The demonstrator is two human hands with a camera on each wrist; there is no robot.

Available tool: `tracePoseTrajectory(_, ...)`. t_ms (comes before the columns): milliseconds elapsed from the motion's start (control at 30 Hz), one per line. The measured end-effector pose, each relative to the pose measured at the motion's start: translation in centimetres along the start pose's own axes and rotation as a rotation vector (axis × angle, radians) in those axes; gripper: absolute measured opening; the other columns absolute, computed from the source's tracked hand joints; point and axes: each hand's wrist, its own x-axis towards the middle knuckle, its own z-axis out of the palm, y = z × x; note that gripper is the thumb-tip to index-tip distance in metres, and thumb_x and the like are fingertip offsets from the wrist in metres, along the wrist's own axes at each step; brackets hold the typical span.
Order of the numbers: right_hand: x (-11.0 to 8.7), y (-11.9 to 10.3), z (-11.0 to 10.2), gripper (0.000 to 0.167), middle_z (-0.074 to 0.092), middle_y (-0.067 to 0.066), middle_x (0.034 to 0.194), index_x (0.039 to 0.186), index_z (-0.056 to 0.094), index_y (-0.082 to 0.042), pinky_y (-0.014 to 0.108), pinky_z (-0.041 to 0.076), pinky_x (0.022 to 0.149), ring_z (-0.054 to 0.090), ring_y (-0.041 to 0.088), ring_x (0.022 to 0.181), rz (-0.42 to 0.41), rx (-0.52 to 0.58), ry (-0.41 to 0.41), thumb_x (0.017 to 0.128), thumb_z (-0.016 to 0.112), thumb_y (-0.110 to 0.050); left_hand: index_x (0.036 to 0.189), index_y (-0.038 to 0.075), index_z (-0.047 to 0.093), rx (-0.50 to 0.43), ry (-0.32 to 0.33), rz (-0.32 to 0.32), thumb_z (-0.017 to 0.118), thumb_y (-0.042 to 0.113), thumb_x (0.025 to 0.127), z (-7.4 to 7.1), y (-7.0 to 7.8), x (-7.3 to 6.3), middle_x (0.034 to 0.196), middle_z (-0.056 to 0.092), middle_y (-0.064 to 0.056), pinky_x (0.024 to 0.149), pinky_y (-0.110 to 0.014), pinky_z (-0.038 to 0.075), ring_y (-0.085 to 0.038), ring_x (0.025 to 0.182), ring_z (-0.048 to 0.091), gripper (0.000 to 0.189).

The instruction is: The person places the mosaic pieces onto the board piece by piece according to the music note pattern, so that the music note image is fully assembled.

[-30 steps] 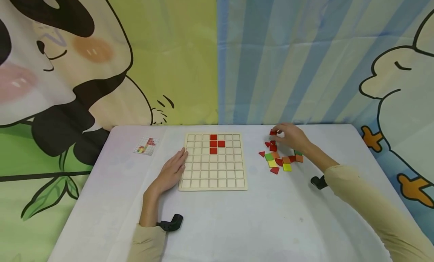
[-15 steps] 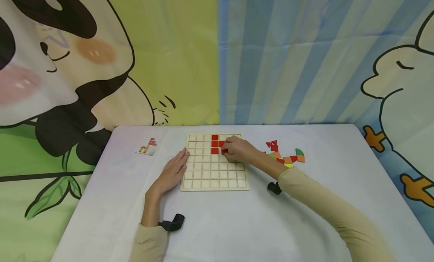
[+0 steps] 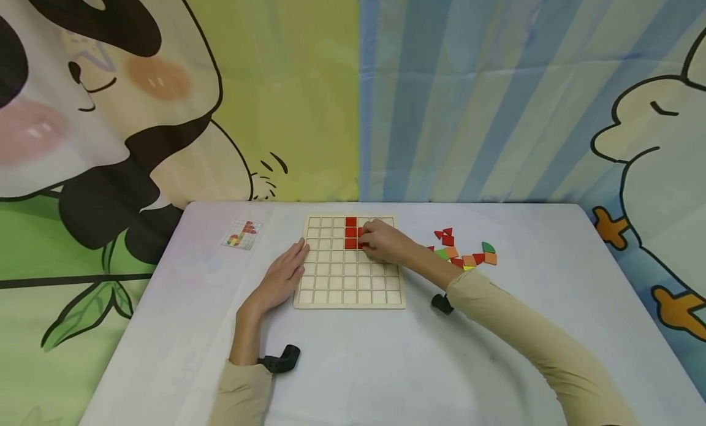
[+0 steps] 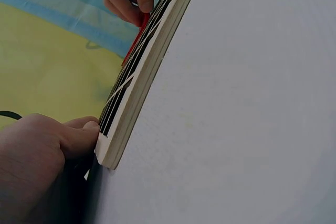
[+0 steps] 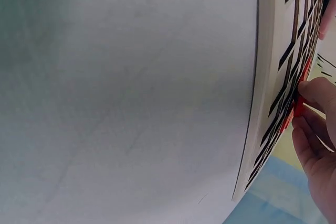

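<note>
A pale wooden grid board lies on the white table. Red square tiles fill a short column in its upper middle cells. Along the board's left edge rests my left hand, fingers extended; in the left wrist view its thumb touches the board's corner. My right hand is over the upper right of the board and pinches a red tile between thumb and fingers, just right of the column. The fingers partly cover this tile and the cells below it in the head view.
Loose red, orange, green and yellow pieces lie right of the board, some hidden behind the right forearm. A small pattern card lies to the left. Black wrist cameras stick out from both wrists. A printed curtain hangs behind the table.
My right hand has moved left from the loose pieces to the board, carrying a red tile, and over the last half second stays nearly still there. My left hand has kept its place.
</note>
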Motion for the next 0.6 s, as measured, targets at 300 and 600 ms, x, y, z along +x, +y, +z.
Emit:
tracePoseTrajectory(300, -1.8, -1.1, -2.5, 0.035, 0.067, 0.015, 0.121, 0.13, 0.07, -0.003, 0.04, 0.058, 0.093, 0.063, 0.03, 0.113, 0.186, -0.037, -0.043, 0.096, 0.074, -0.012, 0.163, 0.0, 0.024, 0.014, 0.002, 0.001, 0.04, 0.014, 0.111, 0.0, 0.1, 0.1, 0.173, 0.014, -0.018, 0.126, -0.062, 0.012, -0.041, 0.16, 0.011, 0.056)
tracePoseTrajectory(600, -9.4, 0.5, -7.7, 0.051, 0.064, 0.02, 0.13, 0.138, 0.063, -0.001, 0.049, 0.058, 0.094, 0.06, 0.036, 0.12, 0.353, 0.009, 0.06, 0.09, 0.08, -0.008, 0.162, 0.0, 0.024, -0.002, 0.0, 0.001, 0.04, 0.012, 0.111, 0.0, 0.3, 0.1, 0.173, 0.013, -0.017, 0.127, -0.063, 0.011, -0.041, 0.16, 0.01, 0.055)
